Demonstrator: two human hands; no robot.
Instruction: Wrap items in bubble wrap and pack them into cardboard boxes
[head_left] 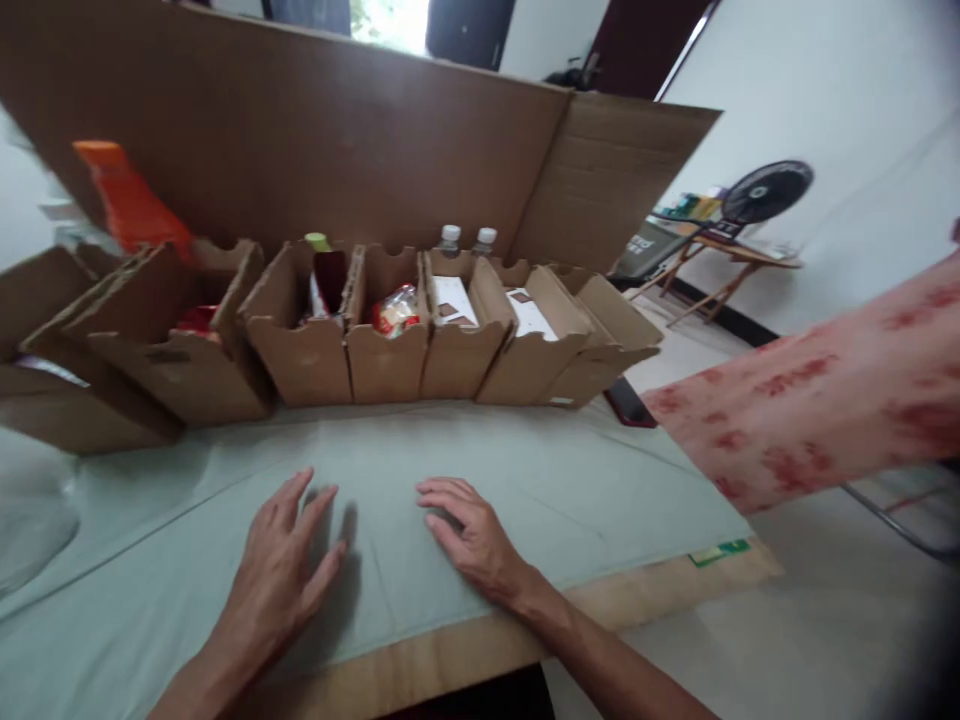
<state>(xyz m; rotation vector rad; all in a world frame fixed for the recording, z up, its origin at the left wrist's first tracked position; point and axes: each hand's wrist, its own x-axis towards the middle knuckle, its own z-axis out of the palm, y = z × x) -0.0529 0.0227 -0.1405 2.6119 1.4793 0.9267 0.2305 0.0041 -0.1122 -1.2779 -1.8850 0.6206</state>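
My left hand [281, 560] hovers over the pale green cloth [420, 440] on the table, fingers spread, holding nothing. Across from it, my right hand [472, 535] is close to the cloth with its fingers bent and thumb apart, also without anything in it. Beyond both hands runs a row of cardboard bins [296, 365]. One bin holds a red and clear snack packet [397, 310]. White cards with dark squares lie in two others, one being the white card [454, 300]. A dark red packet [328, 280] stands upright in another bin.
A tall cardboard panel [337, 130] rises behind the bins. Near it are an orange bottle [131, 195] and two clear bottles with white caps [450, 238]. A dark phone [630, 402] lies at the right. Farther off, a fan [765, 192] stands on a small wooden table.
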